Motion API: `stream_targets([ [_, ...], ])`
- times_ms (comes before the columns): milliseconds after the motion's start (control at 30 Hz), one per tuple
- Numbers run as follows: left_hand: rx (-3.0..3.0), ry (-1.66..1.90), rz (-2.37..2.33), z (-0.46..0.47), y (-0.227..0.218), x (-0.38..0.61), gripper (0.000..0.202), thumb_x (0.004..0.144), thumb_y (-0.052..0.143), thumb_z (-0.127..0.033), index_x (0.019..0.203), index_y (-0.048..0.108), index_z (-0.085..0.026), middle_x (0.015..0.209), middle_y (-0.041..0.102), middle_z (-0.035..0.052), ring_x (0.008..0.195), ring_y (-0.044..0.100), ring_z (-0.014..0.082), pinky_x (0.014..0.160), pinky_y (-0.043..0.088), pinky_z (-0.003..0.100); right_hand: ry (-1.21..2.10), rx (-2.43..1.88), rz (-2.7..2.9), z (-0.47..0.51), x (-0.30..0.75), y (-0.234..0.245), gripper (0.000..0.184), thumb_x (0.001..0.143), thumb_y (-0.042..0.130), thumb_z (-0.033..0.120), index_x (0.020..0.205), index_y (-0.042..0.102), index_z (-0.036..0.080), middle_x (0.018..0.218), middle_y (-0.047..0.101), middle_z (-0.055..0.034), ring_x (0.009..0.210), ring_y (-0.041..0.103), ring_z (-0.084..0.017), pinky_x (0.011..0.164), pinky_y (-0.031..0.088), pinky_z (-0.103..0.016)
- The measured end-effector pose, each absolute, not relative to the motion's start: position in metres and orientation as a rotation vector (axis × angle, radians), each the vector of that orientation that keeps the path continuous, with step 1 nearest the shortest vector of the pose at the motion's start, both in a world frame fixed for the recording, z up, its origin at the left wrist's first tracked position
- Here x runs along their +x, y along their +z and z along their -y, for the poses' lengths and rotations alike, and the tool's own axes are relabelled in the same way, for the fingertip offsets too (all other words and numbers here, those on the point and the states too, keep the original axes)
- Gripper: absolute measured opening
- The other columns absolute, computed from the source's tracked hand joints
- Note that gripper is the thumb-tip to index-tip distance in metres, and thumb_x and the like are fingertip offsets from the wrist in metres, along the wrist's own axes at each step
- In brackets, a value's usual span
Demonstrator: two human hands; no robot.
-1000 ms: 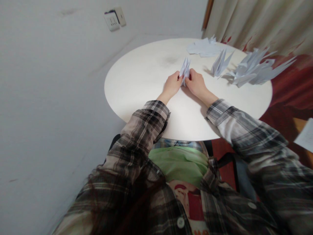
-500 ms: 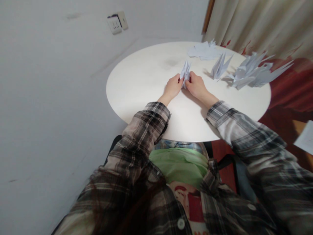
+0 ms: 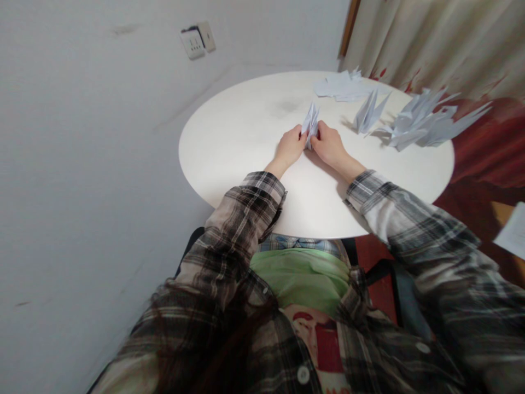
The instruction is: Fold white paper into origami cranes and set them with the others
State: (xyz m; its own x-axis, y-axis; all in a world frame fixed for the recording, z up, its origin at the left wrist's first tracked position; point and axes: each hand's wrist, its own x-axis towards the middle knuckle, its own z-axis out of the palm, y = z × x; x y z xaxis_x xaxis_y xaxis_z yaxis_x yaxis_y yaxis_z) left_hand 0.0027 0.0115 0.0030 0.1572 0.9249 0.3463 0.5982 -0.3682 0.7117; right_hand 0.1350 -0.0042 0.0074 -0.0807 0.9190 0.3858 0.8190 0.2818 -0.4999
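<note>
A folded white paper piece (image 3: 310,119) with pointed upper tips stands upright between my hands over the round white table (image 3: 229,148). My left hand (image 3: 292,143) pinches its left side, fingers closed. On its right side, my right hand (image 3: 329,142) is closed with thumb and fingers pressed to the paper. The fingertips behind the paper are partly hidden. To the right of my hands stands another folded paper piece (image 3: 369,113) with spread points.
Several folded paper birds (image 3: 426,120) cluster at the table's right side. Flat white paper sheets (image 3: 342,86) lie at the far edge. A wall with a socket (image 3: 192,44) is on the left, a curtain (image 3: 430,44) on the right. Another paper (image 3: 512,230) sits beyond the table at right.
</note>
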Motion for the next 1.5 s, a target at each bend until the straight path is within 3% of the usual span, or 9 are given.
stream_targets([
  [400,2.018,1.086,-1.430,-0.0102,0.0036,0.0022,0.018,0.099,0.049,-0.032,0.092,0.062,-0.022,0.091,0.072,0.0057,0.108,0.066,0.0227,0.097,0.050,0.038,0.165,-1.467,1.920,-0.0031,0.1393,-0.0012,0.031,0.099,0.037,0.047,0.107,0.055,0.023,0.090,0.066,-0.0128,0.095,0.062,-0.033,0.083,0.047,-0.047],
  [933,2.014,1.082,-1.439,-0.0093,0.0052,0.0023,0.016,0.097,0.050,-0.024,0.086,0.061,-0.022,0.089,0.071,0.0045,0.109,0.064,0.0227,0.097,0.048,0.036,0.166,-1.442,1.899,-0.0008,0.1383,0.0007,0.027,0.097,0.040,0.043,0.103,0.057,0.023,0.085,0.066,-0.0112,0.093,0.063,-0.032,0.082,0.048,-0.045],
  [1500,2.026,1.065,-1.467,-0.0094,0.0047,0.0031,0.018,0.098,0.049,-0.025,0.087,0.062,-0.022,0.091,0.072,0.0050,0.107,0.065,0.0228,0.093,0.048,0.035,0.180,-1.479,1.849,0.0022,0.1354,0.0038,0.022,0.094,0.042,0.038,0.097,0.056,0.021,0.086,0.067,-0.0130,0.091,0.062,-0.032,0.081,0.048,-0.046],
])
